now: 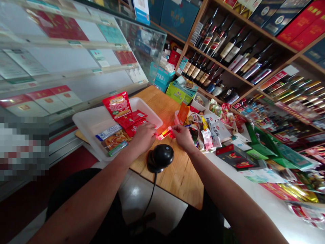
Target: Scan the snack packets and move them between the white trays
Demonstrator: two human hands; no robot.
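Observation:
Between my two hands is a small red and yellow packet [165, 133], lit by a red glow. My left hand [145, 136] pinches its left end, and my right hand [183, 136] pinches the right end. Just nearer to me, a black scanner [163, 155] with a rounded head stands on the wooden table [181, 179], its cable hanging over the front edge. Left of the hands, a white plastic tub [87, 117] holds red snack bags [119, 107] and a clear-and-blue food packet [114, 139]. My left wrist crosses near the tub's right side.
Beyond my right hand, a box of mixed snack packets [203, 130] sits at the table's right edge. A glass display case [76, 61] lines the left. Shelves of wine bottles [228, 47] rise behind, and green boxes [269, 142] stand to the right.

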